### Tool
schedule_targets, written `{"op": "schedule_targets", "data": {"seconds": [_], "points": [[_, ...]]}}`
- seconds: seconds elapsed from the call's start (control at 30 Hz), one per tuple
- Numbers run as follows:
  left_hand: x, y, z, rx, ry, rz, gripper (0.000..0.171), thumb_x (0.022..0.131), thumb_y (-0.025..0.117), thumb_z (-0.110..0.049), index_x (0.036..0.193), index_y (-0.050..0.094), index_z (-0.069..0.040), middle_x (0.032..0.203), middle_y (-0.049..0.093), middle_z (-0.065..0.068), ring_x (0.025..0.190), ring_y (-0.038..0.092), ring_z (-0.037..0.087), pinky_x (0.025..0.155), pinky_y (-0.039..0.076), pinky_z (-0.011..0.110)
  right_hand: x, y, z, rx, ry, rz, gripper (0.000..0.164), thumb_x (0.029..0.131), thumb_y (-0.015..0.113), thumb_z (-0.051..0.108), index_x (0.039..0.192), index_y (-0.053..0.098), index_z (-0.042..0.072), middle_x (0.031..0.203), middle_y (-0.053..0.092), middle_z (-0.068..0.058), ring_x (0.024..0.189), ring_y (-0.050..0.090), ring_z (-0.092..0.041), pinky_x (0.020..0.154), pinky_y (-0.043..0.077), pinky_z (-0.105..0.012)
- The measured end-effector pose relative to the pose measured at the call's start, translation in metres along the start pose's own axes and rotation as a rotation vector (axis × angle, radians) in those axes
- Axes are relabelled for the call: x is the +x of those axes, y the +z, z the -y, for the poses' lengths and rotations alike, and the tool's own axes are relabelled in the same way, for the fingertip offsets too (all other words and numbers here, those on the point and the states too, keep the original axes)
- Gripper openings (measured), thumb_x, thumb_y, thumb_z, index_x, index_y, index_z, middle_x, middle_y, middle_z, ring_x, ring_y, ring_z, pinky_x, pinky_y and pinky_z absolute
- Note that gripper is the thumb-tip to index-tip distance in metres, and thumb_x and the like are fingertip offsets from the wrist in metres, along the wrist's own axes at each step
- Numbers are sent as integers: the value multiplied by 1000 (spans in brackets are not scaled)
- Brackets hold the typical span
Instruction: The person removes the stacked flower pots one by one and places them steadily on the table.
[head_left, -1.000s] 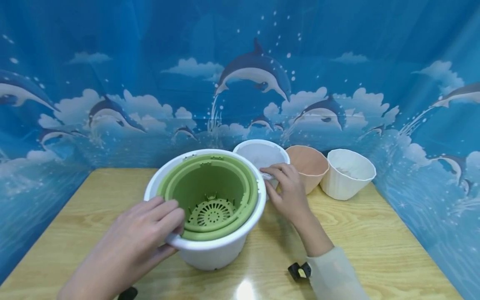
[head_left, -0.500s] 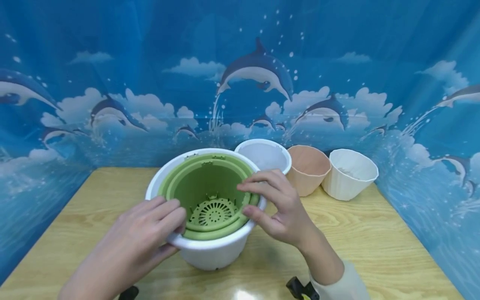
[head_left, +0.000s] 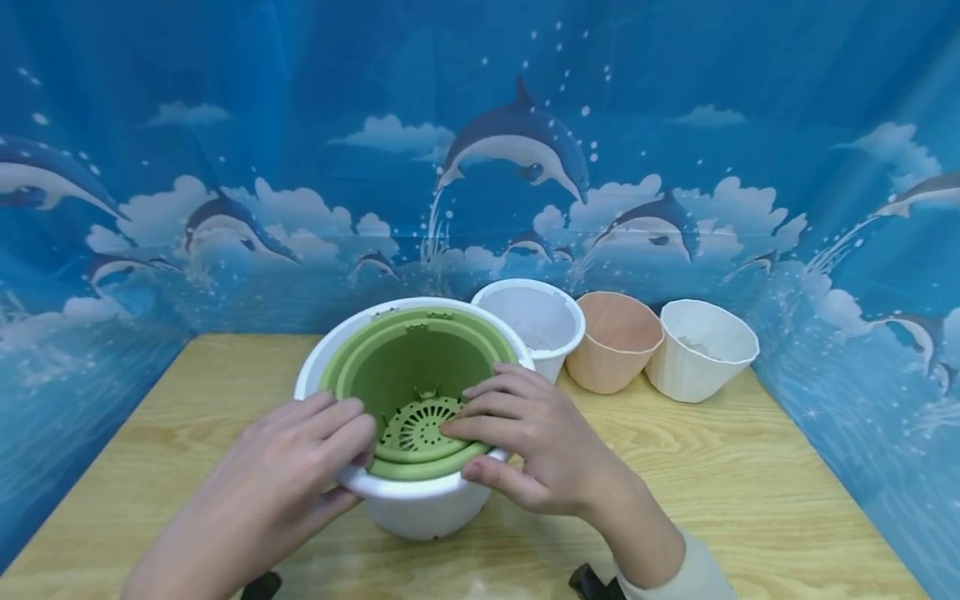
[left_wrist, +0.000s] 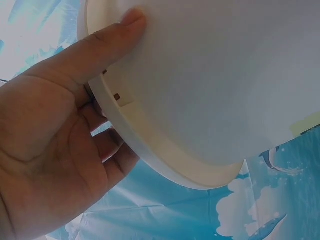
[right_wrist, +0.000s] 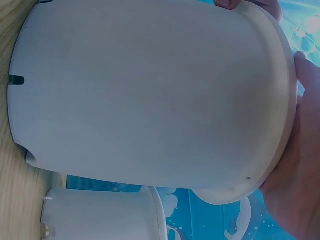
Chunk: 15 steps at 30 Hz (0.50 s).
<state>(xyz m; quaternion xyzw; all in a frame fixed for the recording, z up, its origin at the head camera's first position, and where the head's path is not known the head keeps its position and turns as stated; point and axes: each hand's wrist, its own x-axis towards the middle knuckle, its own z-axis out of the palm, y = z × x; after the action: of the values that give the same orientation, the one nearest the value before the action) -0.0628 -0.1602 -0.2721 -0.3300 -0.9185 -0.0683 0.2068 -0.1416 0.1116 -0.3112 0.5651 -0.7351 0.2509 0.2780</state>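
Observation:
A large white flower pot (head_left: 423,515) stands on the table in the head view, with green pots (head_left: 412,354) nested inside it. Slots pierce the floor of the innermost green one. My left hand (head_left: 288,467) grips the white rim at the front left; the left wrist view has the thumb (left_wrist: 107,47) against the outer wall and the fingers over the rim. At the front right, my right hand (head_left: 528,446) reaches over the rim. Its extended fingers lie over the green rims, and its thumb (right_wrist: 304,70) is beside the white rim. Whether the fingertips touch the green pot is unclear.
Behind to the right stand a smaller white pot (head_left: 536,312), a terracotta-coloured pot (head_left: 611,358) and a cream pot (head_left: 693,371) in a row. All rest on the wooden table (head_left: 720,500). A blue dolphin-print curtain (head_left: 337,150) hangs round the table.
My right hand has left the smaller white pot and come forward and left, over the rim of the large white pot. My left hand keeps its grip in place.

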Motion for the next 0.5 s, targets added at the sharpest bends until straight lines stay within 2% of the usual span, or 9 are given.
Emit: {"op": "schedule_targets", "data": {"seconds": [0.3,0.5], "points": [[0,0,0,1,-2,4,44,69,90,-30,85,49,-29,85,46,-20,78,42,3,64,43,24,0,1,0,-3,3,-7,41,105,40,47,110,74,23,102,72,11,107,60,-14,107,42,-40],[1,0,0,-3,4,-1,44,69,90,-30,85,49,-29,86,45,-20,77,41,3,63,43,24,1,1,0,-5,1,-21,38,104,43,45,108,74,23,98,70,10,101,59,-12,101,44,-36]]}}
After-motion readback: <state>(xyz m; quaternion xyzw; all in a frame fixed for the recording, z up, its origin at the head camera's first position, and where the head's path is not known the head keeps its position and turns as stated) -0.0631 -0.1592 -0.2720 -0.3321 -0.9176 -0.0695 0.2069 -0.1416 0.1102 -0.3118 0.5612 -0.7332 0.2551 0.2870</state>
